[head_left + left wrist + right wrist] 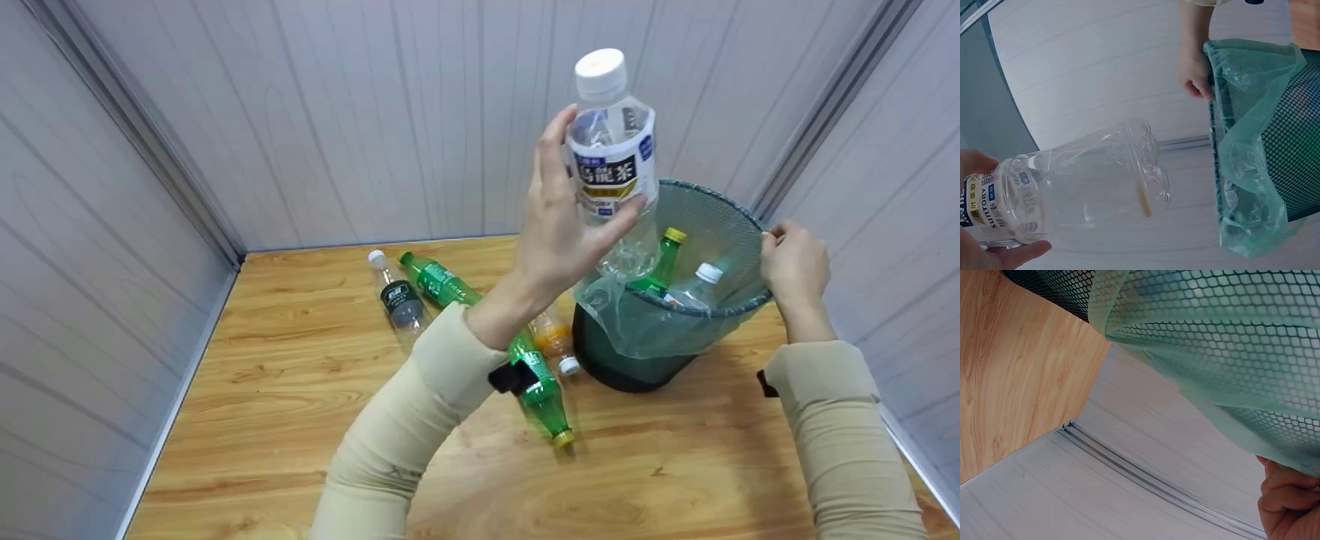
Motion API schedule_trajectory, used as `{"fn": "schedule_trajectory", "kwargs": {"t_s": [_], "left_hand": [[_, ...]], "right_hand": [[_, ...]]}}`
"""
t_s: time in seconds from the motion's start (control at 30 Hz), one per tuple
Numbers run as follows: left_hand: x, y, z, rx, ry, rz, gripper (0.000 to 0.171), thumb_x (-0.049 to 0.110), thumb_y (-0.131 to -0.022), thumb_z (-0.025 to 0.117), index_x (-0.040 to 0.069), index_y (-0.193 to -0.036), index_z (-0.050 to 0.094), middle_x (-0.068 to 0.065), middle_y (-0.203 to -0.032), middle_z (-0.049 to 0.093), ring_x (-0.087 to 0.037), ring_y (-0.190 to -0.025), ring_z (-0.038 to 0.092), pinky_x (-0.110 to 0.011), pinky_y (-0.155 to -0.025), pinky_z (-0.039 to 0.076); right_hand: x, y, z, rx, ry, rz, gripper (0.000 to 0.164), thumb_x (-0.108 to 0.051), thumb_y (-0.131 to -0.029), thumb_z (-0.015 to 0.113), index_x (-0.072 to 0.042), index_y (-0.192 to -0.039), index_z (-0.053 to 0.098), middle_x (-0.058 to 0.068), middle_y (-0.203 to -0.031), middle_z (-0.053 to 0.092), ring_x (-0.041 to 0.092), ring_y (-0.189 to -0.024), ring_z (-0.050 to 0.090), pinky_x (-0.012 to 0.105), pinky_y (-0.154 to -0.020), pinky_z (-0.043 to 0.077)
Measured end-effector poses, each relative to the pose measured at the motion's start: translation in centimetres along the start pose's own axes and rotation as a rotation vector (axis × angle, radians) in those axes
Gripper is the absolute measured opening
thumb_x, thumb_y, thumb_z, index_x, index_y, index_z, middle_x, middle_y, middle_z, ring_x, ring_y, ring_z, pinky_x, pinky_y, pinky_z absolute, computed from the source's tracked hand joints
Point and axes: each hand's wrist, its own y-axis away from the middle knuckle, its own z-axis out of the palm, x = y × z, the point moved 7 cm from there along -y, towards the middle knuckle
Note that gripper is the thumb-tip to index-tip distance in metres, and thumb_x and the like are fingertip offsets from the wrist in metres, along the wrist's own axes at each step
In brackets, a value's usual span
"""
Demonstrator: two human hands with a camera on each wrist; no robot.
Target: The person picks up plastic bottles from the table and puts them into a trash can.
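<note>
My left hand point(553, 199) grips a clear plastic bottle point(613, 169) with a white cap and a white, blue and black label. The bottle is nearly upright, cap up, its base just above the near rim of a mesh trash bin point(634, 379). In the left wrist view, the bottle's ridged bottom point(1145, 163) is apart from the bin. My right hand point(799, 262) pinches the bin's right rim, over the thin green bag point(1196, 382) lining it. Inside the bin are a green bottle point(667, 259) with a yellow cap and a clear bottle point(696, 291) with a white cap.
Left of the bin on the wooden table point(285, 390) lie a clear bottle point(400, 300) with a black label, a green bottle point(439, 279), another green one point(546, 397) with a yellow cap, and an orange-labelled bottle point(553, 335). Pale panel walls point(360, 127) enclose the back and sides.
</note>
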Motion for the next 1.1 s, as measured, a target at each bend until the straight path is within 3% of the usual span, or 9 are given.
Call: {"fn": "schedule_trajectory", "kwargs": {"t_s": [0.27,0.43,0.87,1.1], "left_hand": [[-3.3,-0.6,3.6,-0.065,-0.063,-0.045,0.086,0.015,-0.072,0.073,0.005,-0.133,0.013,-0.016,-0.129,0.031,-0.018,-0.114,0.039,-0.024,-0.092,0.035],[-5.4,-0.3,4.9,-0.078,-0.11,-0.058,0.086,0.012,-0.07,0.074,0.006,-0.132,0.014,-0.015,-0.125,0.033,-0.021,-0.112,0.041,-0.024,-0.091,0.036],[-10.0,0.3,7.5,-0.236,-0.223,-0.29,0.086,0.005,-0.067,0.075,0.01,-0.129,0.017,-0.011,-0.128,0.032,-0.018,-0.115,0.039,-0.021,-0.095,0.032],[-11.7,0.7,8.2,-0.34,-0.279,-0.357,0.089,0.001,-0.063,0.076,0.01,-0.13,0.019,-0.01,-0.127,0.034,-0.018,-0.115,0.039,-0.022,-0.095,0.032]], "right_hand": [[0.1,0.1,0.3,0.0,-0.013,0.009,0.031,-0.021,-0.094,0.037,0.005,-0.103,0.053,0.026,-0.094,0.055,0.039,-0.076,0.05,0.047,-0.057,0.039],[-0.1,0.1,0.3,0.0,-0.012,0.007,0.031,-0.021,-0.094,0.037,0.005,-0.102,0.053,0.026,-0.093,0.055,0.038,-0.076,0.049,0.047,-0.058,0.038],[-0.2,0.1,0.2,0.007,-0.005,-0.004,0.031,-0.022,-0.094,0.035,0.004,-0.101,0.052,0.025,-0.092,0.055,0.039,-0.076,0.05,0.047,-0.057,0.038],[-0.5,0.1,0.1,0.052,-0.005,-0.044,0.028,-0.018,-0.093,0.037,0.005,-0.095,0.055,0.025,-0.08,0.055,0.028,-0.054,0.045,0.036,-0.042,0.033]]}}
